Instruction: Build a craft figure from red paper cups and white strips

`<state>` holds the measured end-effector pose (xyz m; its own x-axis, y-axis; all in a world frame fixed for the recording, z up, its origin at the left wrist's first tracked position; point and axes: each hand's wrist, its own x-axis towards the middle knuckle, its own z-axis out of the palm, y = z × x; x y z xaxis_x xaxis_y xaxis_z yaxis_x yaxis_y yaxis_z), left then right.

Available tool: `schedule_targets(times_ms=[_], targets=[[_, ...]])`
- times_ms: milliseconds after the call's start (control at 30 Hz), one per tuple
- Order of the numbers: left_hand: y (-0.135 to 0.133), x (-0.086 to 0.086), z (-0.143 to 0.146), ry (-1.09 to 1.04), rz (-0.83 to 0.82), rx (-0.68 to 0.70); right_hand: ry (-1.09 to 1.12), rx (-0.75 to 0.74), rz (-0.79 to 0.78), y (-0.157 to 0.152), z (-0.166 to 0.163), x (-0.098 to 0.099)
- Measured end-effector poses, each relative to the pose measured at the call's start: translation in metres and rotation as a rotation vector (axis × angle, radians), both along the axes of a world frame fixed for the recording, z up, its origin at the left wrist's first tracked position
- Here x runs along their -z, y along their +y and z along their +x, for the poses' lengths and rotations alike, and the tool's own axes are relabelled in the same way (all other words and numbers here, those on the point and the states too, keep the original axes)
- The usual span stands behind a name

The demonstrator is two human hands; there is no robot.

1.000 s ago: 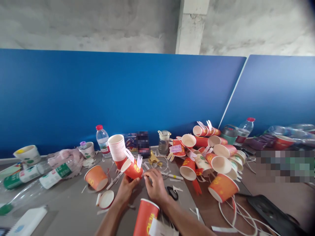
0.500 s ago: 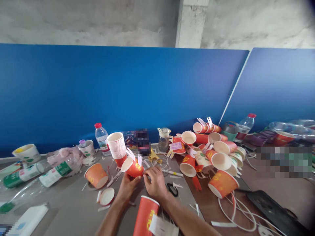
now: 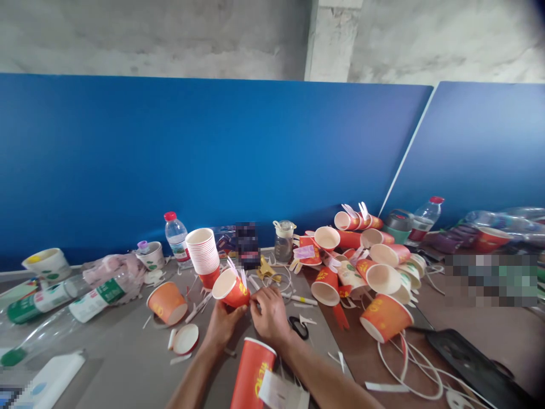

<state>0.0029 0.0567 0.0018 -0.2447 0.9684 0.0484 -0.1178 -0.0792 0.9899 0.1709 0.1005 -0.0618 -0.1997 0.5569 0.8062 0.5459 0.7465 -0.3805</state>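
My left hand point(image 3: 221, 324) grips a red paper cup point(image 3: 230, 288) from below, tilted with its mouth toward the left; white paper strips stick up from its side. My right hand point(image 3: 270, 315) rests against the cup's base end, fingertips pinching at it. A tall red cup point(image 3: 252, 375) with a white paper piece attached stands just in front of my wrists. Black-handled scissors point(image 3: 298, 328) lie on the table right of my right hand.
A stack of red-and-white cups point(image 3: 203, 253) stands behind the held cup. A pile of cut cups point(image 3: 366, 267) covers the right side. An orange cup point(image 3: 167, 304), water bottles point(image 3: 175, 236), a jar point(image 3: 283, 241), paper scraps and rim rings point(image 3: 409, 369) litter the grey table point(image 3: 123, 363). Blue partition point(image 3: 191, 159) behind.
The held cup has tipped slightly, its mouth turning more toward me; both hands stay on it. The view shifted a little downward.
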Motion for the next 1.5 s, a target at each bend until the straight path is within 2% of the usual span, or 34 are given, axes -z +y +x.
schedule_targets(times_ms=[333,567,667,833,1033,1267,1500], targets=[[0.004,0.013,-0.001,0.002,0.0,-0.021,0.01,0.025,-0.07,0.002,-0.005,0.004],[0.004,0.01,0.0,0.032,-0.004,-0.029,0.033,0.014,-0.09,0.005,-0.009,0.005],[0.005,0.009,-0.001,0.016,-0.021,-0.015,0.094,-0.041,-0.166,0.004,-0.007,0.0],[0.004,0.013,-0.007,-0.058,-0.053,0.043,0.231,-0.203,-0.403,0.002,0.0,-0.014],[0.002,0.016,-0.014,-0.118,-0.11,0.063,0.323,-0.255,-0.541,-0.001,0.008,-0.032],[0.0,0.018,-0.015,-0.239,-0.082,0.084,0.398,-0.231,-0.554,0.005,0.014,-0.042],[-0.001,0.027,-0.017,-0.422,-0.069,0.041,0.468,-0.146,-0.533,0.017,0.022,-0.04]])
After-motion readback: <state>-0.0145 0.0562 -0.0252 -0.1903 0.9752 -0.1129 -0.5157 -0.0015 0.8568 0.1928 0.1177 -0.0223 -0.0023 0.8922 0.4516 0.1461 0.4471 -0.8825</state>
